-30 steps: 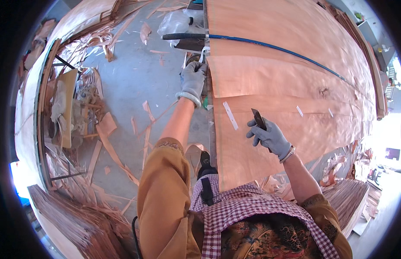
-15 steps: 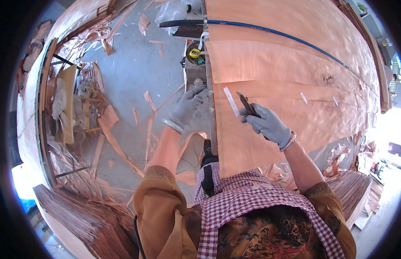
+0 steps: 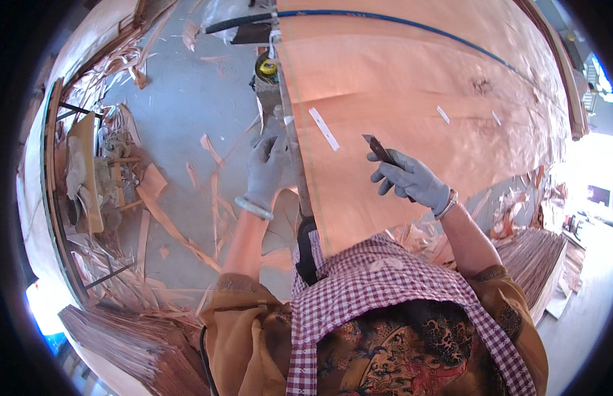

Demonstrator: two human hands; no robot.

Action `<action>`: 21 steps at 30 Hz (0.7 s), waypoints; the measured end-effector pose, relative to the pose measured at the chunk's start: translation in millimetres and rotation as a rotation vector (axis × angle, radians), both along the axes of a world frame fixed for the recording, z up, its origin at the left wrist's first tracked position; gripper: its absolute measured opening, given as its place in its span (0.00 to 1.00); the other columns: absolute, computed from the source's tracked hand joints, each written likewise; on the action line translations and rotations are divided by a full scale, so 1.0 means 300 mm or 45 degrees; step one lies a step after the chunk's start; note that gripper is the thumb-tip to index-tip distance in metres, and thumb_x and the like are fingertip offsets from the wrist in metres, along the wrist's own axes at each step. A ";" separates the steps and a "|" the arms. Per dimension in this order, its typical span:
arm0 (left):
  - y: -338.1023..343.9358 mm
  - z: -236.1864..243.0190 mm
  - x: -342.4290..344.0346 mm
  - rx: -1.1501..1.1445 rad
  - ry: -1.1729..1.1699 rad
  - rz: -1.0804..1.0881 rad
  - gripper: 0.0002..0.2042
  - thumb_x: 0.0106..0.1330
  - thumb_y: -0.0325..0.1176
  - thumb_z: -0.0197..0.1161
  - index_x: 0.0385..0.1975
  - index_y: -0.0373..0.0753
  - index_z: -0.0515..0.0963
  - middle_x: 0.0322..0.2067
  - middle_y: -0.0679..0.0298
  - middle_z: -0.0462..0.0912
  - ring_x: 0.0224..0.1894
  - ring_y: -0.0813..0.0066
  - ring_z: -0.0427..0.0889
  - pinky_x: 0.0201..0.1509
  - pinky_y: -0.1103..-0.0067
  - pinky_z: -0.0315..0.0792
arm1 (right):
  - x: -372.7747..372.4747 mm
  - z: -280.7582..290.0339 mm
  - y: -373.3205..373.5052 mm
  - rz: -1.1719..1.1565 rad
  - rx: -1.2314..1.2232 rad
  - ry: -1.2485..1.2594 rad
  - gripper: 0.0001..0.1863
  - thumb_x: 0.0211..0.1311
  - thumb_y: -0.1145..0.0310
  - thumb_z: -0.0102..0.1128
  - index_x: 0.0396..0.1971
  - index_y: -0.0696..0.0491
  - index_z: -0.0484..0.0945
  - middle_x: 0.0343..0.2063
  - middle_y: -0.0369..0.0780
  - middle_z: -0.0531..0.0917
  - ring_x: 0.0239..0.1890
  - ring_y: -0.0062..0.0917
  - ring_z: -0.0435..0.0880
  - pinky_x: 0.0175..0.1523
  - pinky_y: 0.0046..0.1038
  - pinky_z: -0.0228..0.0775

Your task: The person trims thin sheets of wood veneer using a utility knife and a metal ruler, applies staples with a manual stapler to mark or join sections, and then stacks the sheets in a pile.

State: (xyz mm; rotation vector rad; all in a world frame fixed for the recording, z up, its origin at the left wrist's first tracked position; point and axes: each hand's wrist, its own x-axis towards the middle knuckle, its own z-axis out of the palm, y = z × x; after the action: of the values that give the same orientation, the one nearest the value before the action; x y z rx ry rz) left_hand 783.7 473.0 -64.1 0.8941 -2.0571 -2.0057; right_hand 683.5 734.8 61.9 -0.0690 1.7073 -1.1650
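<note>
Dark cutter in the gloved right hand, gripped between thumb and bent fingers, with blade up and to the left, over the pale reddish wood sheet. Just off the sheet's left edge, gloved left hand with fingers curled; impossible to tell whether around anything. On the sheet near the cutter, long white strip; farther right, two smaller white strips. Beyond, blue rod across the sheet. Past the left hand, yellow tape measure. On the grey floor, scattered wood scraps.
</note>
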 end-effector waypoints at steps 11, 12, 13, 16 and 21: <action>0.280 0.090 0.322 0.304 -0.332 -0.096 0.12 0.56 0.30 0.65 0.37 0.32 0.74 0.29 0.69 0.77 0.31 0.85 0.73 0.34 0.85 0.68 | 0.003 -0.078 0.027 0.876 -0.180 0.607 0.16 0.62 0.61 0.50 0.45 0.54 0.73 0.26 0.41 0.78 0.25 0.28 0.76 0.33 0.28 0.68; 0.298 0.065 0.356 0.382 -0.302 -0.061 0.11 0.57 0.29 0.64 0.37 0.33 0.74 0.29 0.69 0.77 0.31 0.86 0.73 0.35 0.85 0.68 | 0.013 -0.076 0.004 0.996 -0.151 0.618 0.15 0.62 0.60 0.48 0.43 0.53 0.73 0.25 0.43 0.78 0.25 0.31 0.77 0.34 0.31 0.69; 0.321 0.064 0.378 0.429 -0.242 0.027 0.10 0.57 0.28 0.64 0.37 0.33 0.75 0.30 0.70 0.77 0.31 0.86 0.73 0.36 0.85 0.68 | 0.020 -0.083 -0.015 1.148 -0.075 0.690 0.15 0.63 0.59 0.47 0.42 0.53 0.72 0.24 0.44 0.79 0.25 0.34 0.78 0.34 0.33 0.68; 0.405 0.074 0.404 0.522 -0.053 0.312 0.11 0.58 0.26 0.62 0.39 0.32 0.75 0.31 0.70 0.77 0.33 0.86 0.73 0.37 0.87 0.68 | 0.048 -0.069 -0.071 1.555 0.180 0.886 0.14 0.63 0.57 0.43 0.33 0.53 0.70 0.24 0.47 0.79 0.28 0.44 0.78 0.35 0.42 0.67; 0.491 0.086 0.382 0.486 0.124 0.700 0.12 0.58 0.27 0.63 0.40 0.30 0.76 0.33 0.68 0.78 0.34 0.85 0.74 0.36 0.88 0.68 | 0.108 -0.107 -0.126 1.769 0.118 1.279 0.12 0.62 0.61 0.44 0.34 0.54 0.71 0.26 0.47 0.81 0.31 0.41 0.81 0.36 0.40 0.70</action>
State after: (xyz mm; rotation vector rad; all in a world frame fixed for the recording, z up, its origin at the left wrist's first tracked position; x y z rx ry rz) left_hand 898.4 620.2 -38.3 1.2291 -1.2063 -2.0791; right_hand 715.9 696.8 29.9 -1.7021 1.8216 0.1014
